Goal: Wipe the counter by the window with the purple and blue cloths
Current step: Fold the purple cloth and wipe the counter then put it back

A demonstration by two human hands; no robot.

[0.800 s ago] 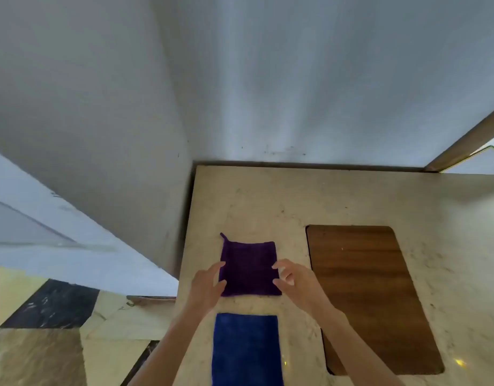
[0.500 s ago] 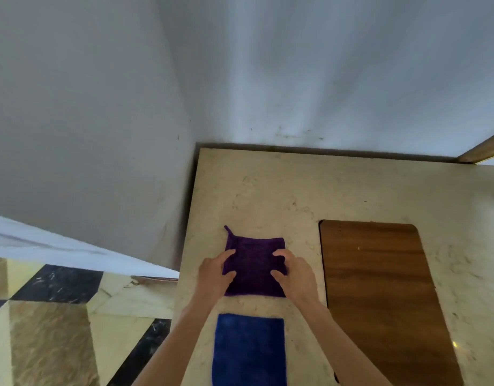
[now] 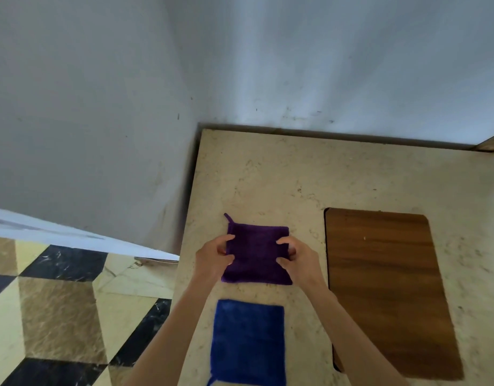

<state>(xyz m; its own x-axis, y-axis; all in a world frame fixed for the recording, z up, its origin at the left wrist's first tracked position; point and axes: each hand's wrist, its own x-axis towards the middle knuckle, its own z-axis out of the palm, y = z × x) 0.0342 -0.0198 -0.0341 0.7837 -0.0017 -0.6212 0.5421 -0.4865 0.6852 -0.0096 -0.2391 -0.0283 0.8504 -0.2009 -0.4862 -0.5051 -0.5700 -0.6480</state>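
my fingers (image 3: 285,241) are curled over the two side edges of the purple cloth (image 3: 255,253), thumbs tucked under toward the near side, so each hand pinches the fabric. in the head view, my left hand (image 3: 212,259) grips the cloth's left edge and my right hand (image 3: 297,259) grips its right edge, both closed on it. the purple cloth lies flat on the counter (image 3: 268,176), a small loop sticking out from its far left corner. the blue cloth (image 3: 247,341) lies flat on the counter just nearer to me, apart from the purple one, untouched. a wooden board (image 3: 387,288) lies on the counter to the right of both cloths, close to my right forearm. the counter runs into the corner of a pale wall (image 3: 240,65). to the left, below the counter edge, is a floor (image 3: 45,302) of black, tan and cream tiles.
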